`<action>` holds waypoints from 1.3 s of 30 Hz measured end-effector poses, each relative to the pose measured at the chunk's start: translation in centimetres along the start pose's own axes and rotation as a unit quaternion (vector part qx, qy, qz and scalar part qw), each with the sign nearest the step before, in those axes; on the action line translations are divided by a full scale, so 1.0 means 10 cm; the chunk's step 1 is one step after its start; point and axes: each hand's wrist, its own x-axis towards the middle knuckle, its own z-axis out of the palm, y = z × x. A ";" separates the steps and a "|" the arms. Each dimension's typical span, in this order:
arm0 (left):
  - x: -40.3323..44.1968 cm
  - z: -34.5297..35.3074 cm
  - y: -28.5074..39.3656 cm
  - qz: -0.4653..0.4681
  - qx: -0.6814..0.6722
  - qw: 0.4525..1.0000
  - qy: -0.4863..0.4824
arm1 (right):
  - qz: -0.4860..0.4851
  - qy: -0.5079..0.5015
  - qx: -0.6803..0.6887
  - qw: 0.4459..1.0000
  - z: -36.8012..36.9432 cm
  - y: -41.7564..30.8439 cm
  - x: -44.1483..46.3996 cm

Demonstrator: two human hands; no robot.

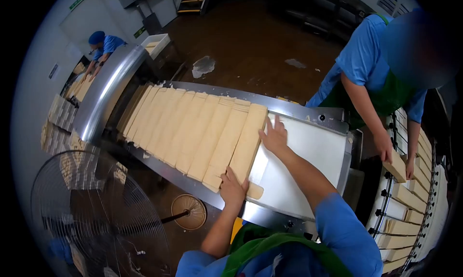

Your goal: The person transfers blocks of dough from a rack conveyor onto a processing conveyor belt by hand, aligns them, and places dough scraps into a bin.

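Pale, long dough slabs (pixel 195 132) lie side by side across a conveyor. The rightmost dough slab (pixel 251 132) has my two hands at its ends. My left hand (pixel 233 189) grips its near end, fingers on the left side and thumb on the right. At the far end, my right hand (pixel 275 137) touches the slab's right edge with its fingers spread. A flat tan piece (pixel 254 191) with a rounded corner rests beside my left hand; its kind is unclear.
A metal hood (pixel 113 94) spans the conveyor's left end. The white conveyor surface (pixel 301 161) shows at right. A co-worker (pixel 366 69) handles a slab over a rack (pixel 400 224). A large fan (pixel 101 214) stands at lower left. Another person (pixel 107 44) works behind the hood.
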 end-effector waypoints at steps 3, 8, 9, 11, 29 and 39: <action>0.01 0.00 -0.01 0.019 0.011 1.000 -0.007 | 0.000 -0.019 -0.006 1.000 -0.10 -0.33 0.37; 0.00 0.01 0.01 0.037 0.024 0.999 -0.011 | 0.053 -0.059 0.001 0.997 -0.02 -0.50 0.56; -0.01 0.03 0.01 0.028 0.014 0.999 -0.010 | 0.060 -0.062 0.016 0.996 -0.01 -0.50 0.54; -0.02 0.15 -0.02 0.018 0.023 1.000 0.003 | 0.091 -0.038 0.036 0.994 -0.01 -0.42 0.49; -0.54 0.29 1.21 0.275 -0.166 0.943 -0.087 | 0.460 0.191 0.297 0.815 -1.09 2.12 -1.50; -1.77 0.26 2.89 0.496 -0.260 0.824 -0.087 | 0.457 0.475 0.257 0.707 -2.04 3.84 -3.32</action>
